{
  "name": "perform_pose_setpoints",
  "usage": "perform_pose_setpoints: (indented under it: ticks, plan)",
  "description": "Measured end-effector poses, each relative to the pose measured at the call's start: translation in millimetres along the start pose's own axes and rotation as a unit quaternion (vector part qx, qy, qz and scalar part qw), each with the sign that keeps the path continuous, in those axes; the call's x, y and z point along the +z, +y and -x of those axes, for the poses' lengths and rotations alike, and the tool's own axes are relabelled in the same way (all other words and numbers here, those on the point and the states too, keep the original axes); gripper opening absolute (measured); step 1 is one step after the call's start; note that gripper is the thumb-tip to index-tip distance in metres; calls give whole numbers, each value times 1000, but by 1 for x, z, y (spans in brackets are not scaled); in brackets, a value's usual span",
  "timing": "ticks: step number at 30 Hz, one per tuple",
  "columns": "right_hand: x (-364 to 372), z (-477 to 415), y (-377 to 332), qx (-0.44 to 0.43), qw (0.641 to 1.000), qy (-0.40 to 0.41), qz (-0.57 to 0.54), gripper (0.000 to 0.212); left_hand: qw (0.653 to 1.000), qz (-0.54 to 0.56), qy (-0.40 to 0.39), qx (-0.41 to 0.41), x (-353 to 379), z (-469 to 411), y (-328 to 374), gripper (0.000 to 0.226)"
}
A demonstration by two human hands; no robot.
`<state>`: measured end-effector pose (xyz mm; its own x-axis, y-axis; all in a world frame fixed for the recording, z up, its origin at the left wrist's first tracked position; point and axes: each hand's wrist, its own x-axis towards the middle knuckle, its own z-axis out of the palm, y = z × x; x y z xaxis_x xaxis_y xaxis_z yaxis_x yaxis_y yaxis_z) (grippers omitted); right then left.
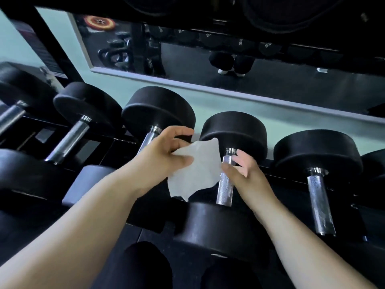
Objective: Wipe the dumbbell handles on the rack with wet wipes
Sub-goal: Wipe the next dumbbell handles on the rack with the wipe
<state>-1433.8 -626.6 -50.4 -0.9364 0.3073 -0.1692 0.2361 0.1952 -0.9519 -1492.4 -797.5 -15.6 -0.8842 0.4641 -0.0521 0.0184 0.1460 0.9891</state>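
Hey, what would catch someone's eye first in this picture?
At centre the left hand pinches a white wipe spread beside a shiny handle, where the blurred right hand reaches. Black dumbbells line the rack across the frame, with a mirror on the wall behind.

Our left hand [164, 157] pinches the wipe [198, 174] between thumb and curled fingers; just right of that grip, our right hand [243, 172] hangs with fingers loosely spread and blurred.
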Motion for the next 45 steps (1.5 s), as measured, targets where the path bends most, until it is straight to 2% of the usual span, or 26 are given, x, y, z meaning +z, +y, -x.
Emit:
perform_pose_setpoints:
  ticks: [2,4,5,8,10,13,17,19,20,21,22,24,25,26,28,30,31,33,35,36,37,38,40,42,43,45]
  plan:
    - [12,-12,-18,39,985,-127,-107,42,997,-42,55,30,-10,8,-2,46]
    - [30,-23,-31,46,967,-227,-107,15,983,-121,129,56,-22,17,-5,39]
    - [39,-29,-34,44,964,-245,-92,11,970,-166,166,67,-29,23,-9,33]
    - [61,-49,-45,31,978,-207,-20,17,906,-302,281,97,-53,39,-28,13]
    - [71,-65,-50,4,984,-178,15,19,883,-341,308,94,-63,43,-39,6]
    - [90,-86,-57,-33,981,-184,48,21,883,-371,278,67,-66,38,-45,11]
    - [114,-98,-71,0,962,-272,2,18,893,-320,304,86,-69,41,-46,28]
    - [126,-103,-69,-24,964,-260,56,17,896,-320,298,78,-69,40,-48,22]
    - [132,-103,-69,-57,962,-233,127,15,895,-320,299,81,-69,39,-49,18]
    - [139,-107,-63,-114,948,-193,227,17,894,-321,302,85,-69,39,-49,17]
    - [145,-111,-59,-168,913,-160,337,22,892,-323,304,87,-70,39,-50,16]
    - [155,-109,-48,-259,822,-122,493,34,890,-329,306,85,-71,39,-52,14]
    - [159,-110,-39,-328,774,-88,535,36,889,-331,305,86,-71,39,-52,15]
    - [162,-108,-38,-396,741,-55,540,37,888,-333,304,89,-71,39,-52,18]
    - [165,-106,-36,-458,733,-39,501,32,887,-333,305,94,-72,39,-53,25]
    - [160,-104,-34,-410,730,-132,531,14,889,-329,303,92,-72,39,-53,27]
    - [158,-103,-29,-401,726,-166,534,23,889,-332,301,93,-72,39,-53,27]
    - [158,-87,-24,-402,740,-189,505,40,887,-342,295,98,-72,39,-53,24]
    - [164,-74,-23,-370,786,-231,439,36,890,-335,292,96,-72,39,-52,20]
    - [166,-76,-21,-398,787,-209,423,28,892,-332,293,93,-72,39,-52,20]
    - [166,-82,-25,-379,790,-209,435,21,892,-332,293,92,-72,39,-52,23]
    - [163,-93,-28,-386,772,-167,477,18,892,-332,293,92,-72,39,-53,26]
    - [149,-110,-33,-337,794,-119,492,26,893,-328,295,92,-72,40,-53,27]
    - [143,-114,-35,-343,802,-72,484,30,897,-315,297,88,-73,40,-53,26]
    - [146,-110,-29,-354,798,-78,482,31,898,-311,297,87,-73,40,-54,26]
    - [157,-90,-18,-383,771,-141,489,27,898,-313,297,88,-73,39,-55,26]
